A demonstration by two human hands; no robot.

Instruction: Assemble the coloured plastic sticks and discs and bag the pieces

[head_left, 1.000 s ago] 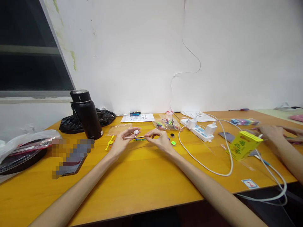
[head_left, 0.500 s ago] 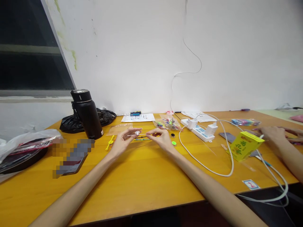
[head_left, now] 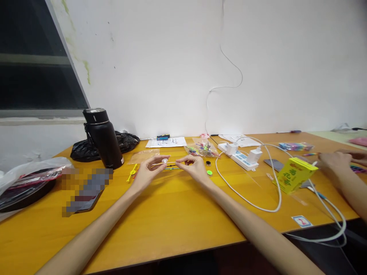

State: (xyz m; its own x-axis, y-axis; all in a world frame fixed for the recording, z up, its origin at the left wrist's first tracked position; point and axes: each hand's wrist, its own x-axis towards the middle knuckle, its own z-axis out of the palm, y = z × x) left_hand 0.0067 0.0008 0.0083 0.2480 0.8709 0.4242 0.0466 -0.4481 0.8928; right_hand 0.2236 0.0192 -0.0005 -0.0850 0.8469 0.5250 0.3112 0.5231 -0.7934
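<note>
My left hand is closed in a pinch on a thin white stick that carries a small round white piece near its left end. The stick's right end is between the thumb and fingers of my right hand. Both hands are held just above the table. Below the stick lie thin dark and coloured rods. A yellow plastic part is left of my left hand. To the right of my right hand are a green disc and a small black one.
A black bottle and a phone stand and lie at left. Behind my hands is a bag of coloured parts. On the right are a power strip, loose white cables, a yellow box and another person's hands.
The view has shifted slightly. My hands keep their hold on the white stick, with little movement. At right, the other person's hands have moved a little, and striped rainbow-coloured items show more beside them.
</note>
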